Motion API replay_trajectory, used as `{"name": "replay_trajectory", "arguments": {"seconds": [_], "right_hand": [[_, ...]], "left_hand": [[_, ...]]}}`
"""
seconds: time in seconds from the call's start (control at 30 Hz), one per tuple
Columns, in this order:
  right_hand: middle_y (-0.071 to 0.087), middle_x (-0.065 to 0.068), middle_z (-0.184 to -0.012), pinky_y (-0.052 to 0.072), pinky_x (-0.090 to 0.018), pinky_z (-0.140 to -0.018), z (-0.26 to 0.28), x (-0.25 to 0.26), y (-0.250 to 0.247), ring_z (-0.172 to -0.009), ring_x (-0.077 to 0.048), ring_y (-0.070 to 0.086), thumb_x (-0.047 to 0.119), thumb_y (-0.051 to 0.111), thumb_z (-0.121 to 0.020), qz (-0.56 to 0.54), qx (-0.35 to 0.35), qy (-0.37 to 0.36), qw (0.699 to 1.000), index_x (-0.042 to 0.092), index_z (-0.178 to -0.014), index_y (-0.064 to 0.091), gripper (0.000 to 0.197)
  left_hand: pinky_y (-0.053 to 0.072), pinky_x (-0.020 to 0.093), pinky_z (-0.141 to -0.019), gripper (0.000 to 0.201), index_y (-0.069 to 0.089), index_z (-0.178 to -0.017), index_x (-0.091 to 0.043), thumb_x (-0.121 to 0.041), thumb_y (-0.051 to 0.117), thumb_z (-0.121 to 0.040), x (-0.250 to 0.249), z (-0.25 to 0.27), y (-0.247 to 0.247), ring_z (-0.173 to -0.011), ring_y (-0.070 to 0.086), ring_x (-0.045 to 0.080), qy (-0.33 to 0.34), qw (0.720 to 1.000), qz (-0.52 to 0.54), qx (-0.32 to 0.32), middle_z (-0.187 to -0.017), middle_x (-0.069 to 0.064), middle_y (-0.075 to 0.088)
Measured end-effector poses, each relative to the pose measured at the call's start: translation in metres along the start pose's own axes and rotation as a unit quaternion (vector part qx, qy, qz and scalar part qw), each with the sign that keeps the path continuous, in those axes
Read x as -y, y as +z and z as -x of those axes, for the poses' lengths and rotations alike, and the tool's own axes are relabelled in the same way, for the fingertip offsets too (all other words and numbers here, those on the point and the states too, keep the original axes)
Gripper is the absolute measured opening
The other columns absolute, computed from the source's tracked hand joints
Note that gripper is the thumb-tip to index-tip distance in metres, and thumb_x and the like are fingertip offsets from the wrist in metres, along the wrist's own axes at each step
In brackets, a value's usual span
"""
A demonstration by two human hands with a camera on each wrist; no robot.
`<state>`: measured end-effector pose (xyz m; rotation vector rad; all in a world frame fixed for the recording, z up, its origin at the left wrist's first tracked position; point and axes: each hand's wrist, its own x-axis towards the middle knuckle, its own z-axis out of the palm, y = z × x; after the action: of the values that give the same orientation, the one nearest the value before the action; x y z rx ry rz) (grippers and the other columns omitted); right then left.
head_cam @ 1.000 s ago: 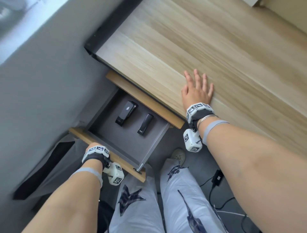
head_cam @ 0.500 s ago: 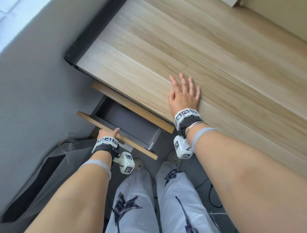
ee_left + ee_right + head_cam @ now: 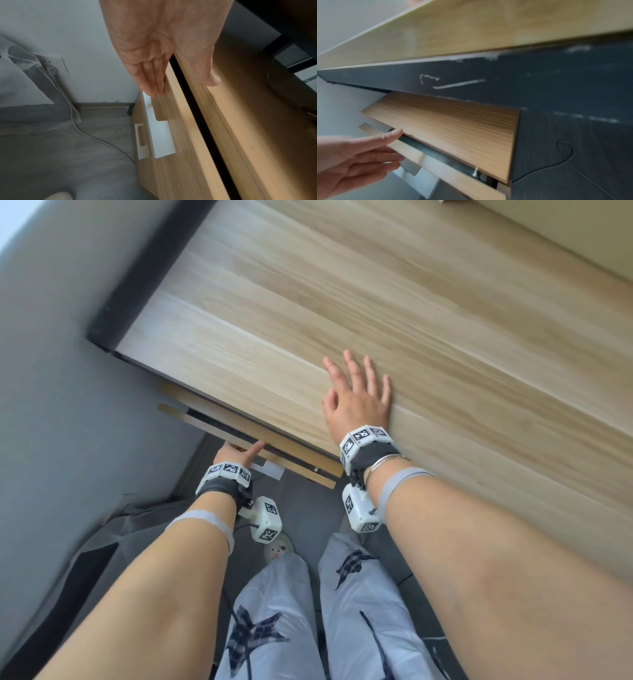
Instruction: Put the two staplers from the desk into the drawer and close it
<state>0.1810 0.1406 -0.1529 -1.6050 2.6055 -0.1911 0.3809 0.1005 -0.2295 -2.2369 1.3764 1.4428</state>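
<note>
Grey wall (image 3: 51, 354) and grey floor (image 3: 51, 155) framed the left end of the desk (image 3: 411, 337), whose wood top ran bare across the head view. No staplers showed on it. They couldn't be seen in any view; my read is they were inside the drawer, out of sight.

Drawer (image 3: 246, 445) hung under the desk's front edge near the left corner, nearly shut, with only a thin dark gap between its wood front and the panel above. So the step was the closing push, almost done.

Right hand (image 3: 358, 402) lay flat on the desktop at the front edge, fingers spread, holding nothing. Likely a brace so the body stayed steady while the other arm pushed.

Left hand (image 3: 239, 451) was against the drawer front, fingers (image 3: 150, 81) straight and together on its face, thumb (image 3: 212, 79) over the top edge. Flat palm suited a push, no grip needed. Thumb sat over the gap: pinch risk if it closed fast.
</note>
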Motion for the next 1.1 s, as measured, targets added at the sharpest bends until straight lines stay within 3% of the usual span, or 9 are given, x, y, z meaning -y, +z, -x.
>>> {"name": "replay_trajectory", "arguments": {"seconds": [0.2,0.37,0.43,0.53,0.8,0.9,0.97,1.0,1.1], "right_hand": [[0.028,0.013,-0.157,0.013,-0.049,-0.118,0.000,0.000,0.001,-0.147,-0.020,0.024,0.034,0.039,-0.088,0.001,0.003,0.001,1.000,0.048,-0.142,0.031,0.056],[0.029,0.013,-0.157,0.013,-0.049,-0.117,0.000,0.001,0.000,-0.147,-0.020,0.024,0.034,0.039,-0.087,-0.003,0.000,0.004,1.000,0.048,-0.141,0.032,0.056],[0.029,0.013,-0.157,0.013,-0.049,-0.117,0.000,0.001,0.000,-0.147,-0.020,0.024,0.035,0.039,-0.087,-0.002,0.005,0.004,1.000,0.048,-0.141,0.032,0.057],[0.031,0.013,-0.156,0.015,-0.049,-0.117,0.000,0.001,0.001,-0.146,-0.020,0.026,0.034,0.039,-0.086,-0.003,-0.001,0.004,1.000,0.048,-0.140,0.034,0.056],[0.038,0.012,-0.152,0.021,-0.051,-0.115,-0.001,0.002,0.001,-0.143,-0.022,0.033,0.036,0.033,-0.082,-0.008,-0.018,0.004,1.000,0.047,-0.137,0.040,0.057],[0.038,0.011,-0.153,0.020,-0.051,-0.115,-0.001,0.002,0.001,-0.144,-0.022,0.033,0.035,0.035,-0.082,-0.013,-0.011,0.002,1.000,0.047,-0.137,0.040,0.057],[0.038,0.011,-0.153,0.019,-0.051,-0.115,-0.001,0.002,0.000,-0.144,-0.022,0.032,0.034,0.037,-0.083,-0.014,-0.011,0.002,1.000,0.047,-0.138,0.040,0.056],[0.037,0.011,-0.153,0.018,-0.051,-0.115,-0.001,0.002,0.000,-0.144,-0.022,0.032,0.034,0.040,-0.083,-0.018,-0.006,0.003,1.000,0.046,-0.138,0.040,0.056],[0.034,0.011,-0.155,0.015,-0.050,-0.117,-0.001,0.000,-0.004,-0.146,-0.022,0.027,0.032,0.043,-0.085,-0.032,0.016,0.002,0.999,0.046,-0.139,0.038,0.056]], "left_hand": [[0.048,0.037,-0.091,0.065,0.059,-0.117,0.003,-0.044,0.072,-0.073,-0.013,-0.009,0.011,-0.111,0.062,0.032,0.027,0.997,0.070,-0.023,-0.121,0.016,0.066],[0.051,0.042,-0.087,0.061,0.059,-0.107,0.009,-0.037,0.076,-0.071,-0.011,-0.019,0.016,-0.110,0.062,0.042,0.023,0.991,0.126,-0.027,-0.115,0.030,0.065],[0.052,0.043,-0.080,0.048,0.060,-0.087,0.009,-0.031,0.079,-0.069,-0.009,-0.022,0.015,-0.088,0.064,0.044,0.023,0.986,0.163,-0.009,-0.087,0.031,0.066],[0.043,0.033,-0.074,0.047,0.037,-0.056,-0.018,-0.024,0.083,-0.065,-0.005,-0.032,0.013,-0.053,0.040,0.019,0.010,0.982,0.186,0.013,-0.046,-0.001,0.044],[0.028,0.023,-0.045,0.051,0.032,-0.050,-0.016,-0.035,0.072,-0.076,-0.019,-0.021,0.005,-0.050,0.036,0.018,0.020,0.997,0.073,0.021,-0.050,0.001,0.038],[0.051,0.041,-0.073,0.051,0.034,-0.052,-0.014,-0.041,0.070,-0.077,-0.021,-0.022,0.004,-0.058,0.043,0.019,0.012,0.999,0.034,0.024,-0.055,0.006,0.049],[0.050,0.044,-0.088,0.044,0.053,-0.063,-0.003,-0.041,0.071,-0.075,-0.020,-0.022,0.004,-0.067,0.057,0.026,0.019,0.999,0.028,0.020,-0.083,0.023,0.069],[0.050,0.042,-0.081,0.046,0.062,-0.075,0.003,-0.042,0.072,-0.074,-0.018,-0.023,0.003,-0.074,0.064,0.031,0.020,0.999,0.029,0.025,-0.091,0.026,0.070],[0.043,0.029,-0.061,0.044,0.057,-0.067,-0.006,-0.045,0.078,-0.064,-0.021,-0.013,-0.003,-0.056,0.055,0.022,0.003,0.994,0.086,0.068,-0.066,0.013,0.059]]}}
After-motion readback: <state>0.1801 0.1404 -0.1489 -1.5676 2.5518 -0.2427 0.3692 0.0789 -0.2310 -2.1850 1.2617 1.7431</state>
